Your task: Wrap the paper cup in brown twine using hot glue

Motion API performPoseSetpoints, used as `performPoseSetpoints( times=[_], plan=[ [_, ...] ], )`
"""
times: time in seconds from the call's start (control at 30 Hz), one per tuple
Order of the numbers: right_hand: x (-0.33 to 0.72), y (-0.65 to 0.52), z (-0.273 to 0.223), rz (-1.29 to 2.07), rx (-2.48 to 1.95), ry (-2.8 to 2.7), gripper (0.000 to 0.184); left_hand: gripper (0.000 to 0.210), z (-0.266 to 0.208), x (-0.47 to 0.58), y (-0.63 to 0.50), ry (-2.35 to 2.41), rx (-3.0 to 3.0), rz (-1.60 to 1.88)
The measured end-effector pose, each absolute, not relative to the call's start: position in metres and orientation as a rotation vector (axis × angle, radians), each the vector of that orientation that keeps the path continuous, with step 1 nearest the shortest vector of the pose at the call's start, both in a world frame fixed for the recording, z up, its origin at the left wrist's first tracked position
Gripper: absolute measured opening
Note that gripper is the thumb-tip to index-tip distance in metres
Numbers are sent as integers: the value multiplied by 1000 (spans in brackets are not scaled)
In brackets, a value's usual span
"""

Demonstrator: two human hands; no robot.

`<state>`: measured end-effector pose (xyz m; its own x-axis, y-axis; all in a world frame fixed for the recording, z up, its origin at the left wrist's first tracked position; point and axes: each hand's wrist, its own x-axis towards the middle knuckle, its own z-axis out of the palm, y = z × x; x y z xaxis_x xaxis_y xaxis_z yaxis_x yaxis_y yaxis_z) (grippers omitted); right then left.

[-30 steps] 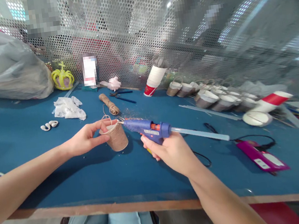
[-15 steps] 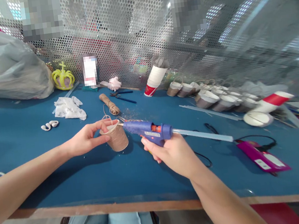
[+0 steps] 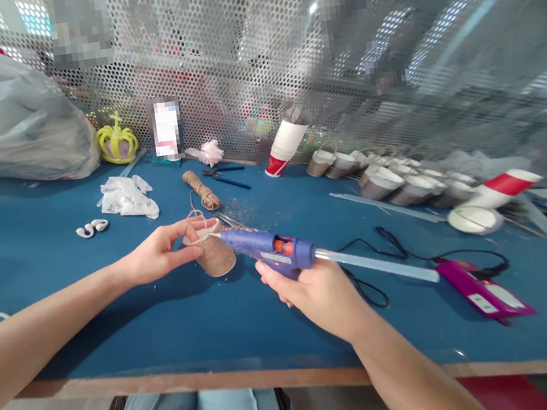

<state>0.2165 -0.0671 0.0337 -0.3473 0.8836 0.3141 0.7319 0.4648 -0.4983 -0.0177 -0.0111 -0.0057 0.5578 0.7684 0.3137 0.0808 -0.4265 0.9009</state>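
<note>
A paper cup wrapped in brown twine (image 3: 217, 259) stands tilted on the blue table, its open top facing up. My left hand (image 3: 171, 249) grips its rim at the left, fingers at the inside and thumb on the outer wall. In my right hand (image 3: 309, 284) is a blue hot glue gun (image 3: 258, 242), with a long clear glue stick (image 3: 377, 264) jutting from its back. The nozzle points left and meets the twine-wrapped wall just below the rim. A thin loop of twine rises above the cup near my left fingertips.
Behind the cup lie a twine bundle (image 3: 202, 191) and blue-handled pliers (image 3: 227, 177). Several wrapped cups (image 3: 381, 181) and a leaning white cup stack (image 3: 286, 146) stand at the back right. A black cord (image 3: 373, 296) and purple packet (image 3: 483, 288) lie right; crumpled white plastic (image 3: 126, 197) lies left.
The glue gun's nozzle has moved slightly down and left, from the cup's rim to the wall just below it. My left hand keeps its hold on the cup.
</note>
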Motion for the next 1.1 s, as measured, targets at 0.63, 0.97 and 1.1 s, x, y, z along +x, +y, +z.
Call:
performPoseSetpoints(
  times=[0.63, 0.97, 1.1],
  plan=[
    [218, -63, 38, 623, -1491, -2016, 25, 18, -5, -18, -12, 709, 1841, 927],
    [219, -56, 37, 736, -1495, -1922, 25, 19, -5, -18, -11, 735, 1850, 908],
    [224, -48, 41, 946, -1402, -1850, 27, 20, -3, -18, -11, 740, 1871, 896]
  ],
)
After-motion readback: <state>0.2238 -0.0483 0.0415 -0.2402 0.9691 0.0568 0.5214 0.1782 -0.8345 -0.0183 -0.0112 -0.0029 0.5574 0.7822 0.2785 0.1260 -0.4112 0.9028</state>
